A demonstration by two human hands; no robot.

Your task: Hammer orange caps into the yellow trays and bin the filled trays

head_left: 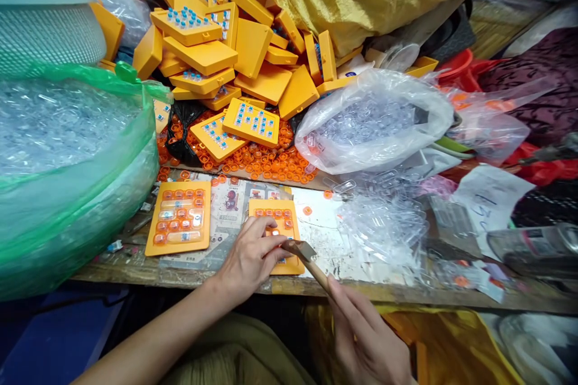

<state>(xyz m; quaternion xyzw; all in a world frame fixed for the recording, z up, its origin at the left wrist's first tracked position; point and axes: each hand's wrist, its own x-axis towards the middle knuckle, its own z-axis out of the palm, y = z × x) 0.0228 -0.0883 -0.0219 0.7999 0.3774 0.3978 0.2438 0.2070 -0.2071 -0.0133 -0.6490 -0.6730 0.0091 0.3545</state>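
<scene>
My right hand (pixel 368 337) is wrapped round the wooden handle of a small hammer (pixel 323 277). The hammer's metal head lies over a yellow panel (pixel 271 204) fitted with orange caps. Over the same panel, my left hand (pixel 257 246) is closed, thumb and fingers drawn together beside the hammer head; what they pinch, if anything, is hidden. A second yellow panel (pixel 205 216) to the left carries orange round caps, clear long caps and a few blue pieces.
Behind the bench (pixel 180 274) is a heap of yellow panels (pixel 253 42) above loose orange caps (pixel 271 162). A green bag (pixel 149 132) of clear parts stands left, a white bag (pixel 311 144) right. Loose clear caps (pixel 383 222) lie right of my hands.
</scene>
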